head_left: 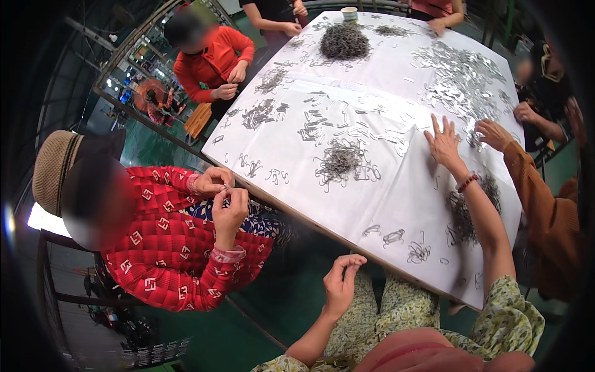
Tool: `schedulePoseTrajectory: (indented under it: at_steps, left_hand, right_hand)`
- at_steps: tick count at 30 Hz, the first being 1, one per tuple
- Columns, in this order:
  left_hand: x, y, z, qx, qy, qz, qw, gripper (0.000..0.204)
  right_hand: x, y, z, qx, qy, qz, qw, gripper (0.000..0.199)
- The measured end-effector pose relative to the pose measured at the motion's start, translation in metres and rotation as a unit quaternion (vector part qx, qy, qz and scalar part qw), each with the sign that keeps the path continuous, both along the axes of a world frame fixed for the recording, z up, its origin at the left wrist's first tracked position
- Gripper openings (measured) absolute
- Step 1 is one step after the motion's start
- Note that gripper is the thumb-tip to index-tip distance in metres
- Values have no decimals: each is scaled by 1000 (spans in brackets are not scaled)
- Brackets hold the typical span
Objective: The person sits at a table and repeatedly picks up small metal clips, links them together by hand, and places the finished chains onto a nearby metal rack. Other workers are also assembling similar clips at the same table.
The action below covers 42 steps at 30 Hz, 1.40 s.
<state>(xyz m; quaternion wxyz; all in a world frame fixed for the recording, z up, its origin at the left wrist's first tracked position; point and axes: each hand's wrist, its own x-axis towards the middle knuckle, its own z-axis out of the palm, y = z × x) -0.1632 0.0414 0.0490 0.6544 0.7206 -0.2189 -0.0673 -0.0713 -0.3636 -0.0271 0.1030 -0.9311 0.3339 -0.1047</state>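
My left hand (339, 285) is closed in a pinch beside the table's near edge, above my lap. What its fingertips hold, if anything, is too small to make out. Stretched far over the white-covered table (297, 217), my right hand (444, 146) has its fingers spread, close to scattered flat silvery metal strips (393, 131). To the left of it lies a tangled pile of bent wire hooks (339, 160). Small clusters of hooks (418, 250) rest near the edge in front of me. Another hook pile (471, 208) is partly hidden behind my right forearm.
On my left a person in a patterned red jacket (180, 248) pinches something small. A co-worker's hand (493, 133) in a brown sleeve reaches in close beside my right hand. A large dark hook heap (344, 42) and a cup (349, 13) stand at the far end, with other people around.
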Motion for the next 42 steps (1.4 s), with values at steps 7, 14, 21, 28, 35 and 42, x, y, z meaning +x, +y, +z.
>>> schedulePoseTrajectory:
  at_steps: [7, 14, 21, 28, 35, 42]
  left_hand:
    - [1, 5, -15, -25, 34, -15, 999, 3]
    - [5, 15, -17, -25, -47, 13, 999, 8]
    - [15, 33, -42, 25, 13, 10, 1000, 8]
    - [5, 46, -39, 45, -33, 39, 998, 9]
    - [-32, 54, -13, -15, -29, 61, 998, 8]
    - [-70, 58, 8, -36, -95, 3, 995, 6]
  right_hand:
    - [81, -88, -114, -93, -219, -115, 964, 56]
    - [108, -128, -61, -37, -3, -254, 967, 56]
    - [132, -141, -36, 46, 63, -236, 969, 53]
    - [108, -150, -40, 0, 132, -22, 991, 47]
    - [59, -39, -4, 262, 84, 57, 960, 36]
    - [11, 31, 16, 413, 132, 78, 898, 31]
